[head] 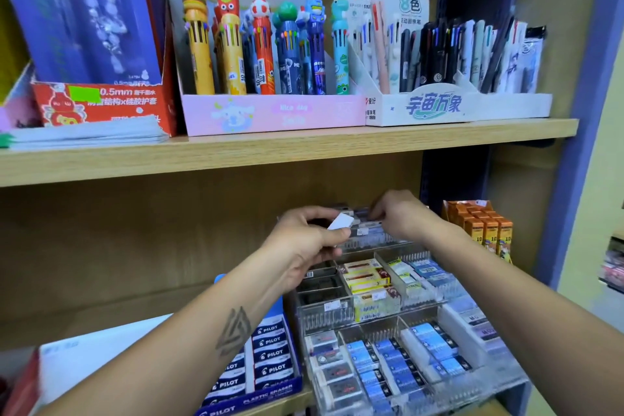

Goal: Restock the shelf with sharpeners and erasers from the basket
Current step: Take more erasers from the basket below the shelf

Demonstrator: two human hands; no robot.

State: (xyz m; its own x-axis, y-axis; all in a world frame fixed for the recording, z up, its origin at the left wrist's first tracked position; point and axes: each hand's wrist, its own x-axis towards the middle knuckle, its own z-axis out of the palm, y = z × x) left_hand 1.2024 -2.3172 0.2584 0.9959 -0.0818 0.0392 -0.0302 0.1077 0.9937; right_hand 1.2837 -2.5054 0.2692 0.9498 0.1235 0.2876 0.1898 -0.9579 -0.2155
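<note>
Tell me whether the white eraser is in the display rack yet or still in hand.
Still in hand: the left hand pinches the white eraser above the clear rack, not yet in a compartment.

We see the left hand (305,240) pinch a small white eraser (340,222) while the right hand (401,213) reaches into the clear plastic tray (381,240).

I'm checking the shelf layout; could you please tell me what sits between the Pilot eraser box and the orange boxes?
The clear tiered organizer with erasers, seen in the head view.
</note>
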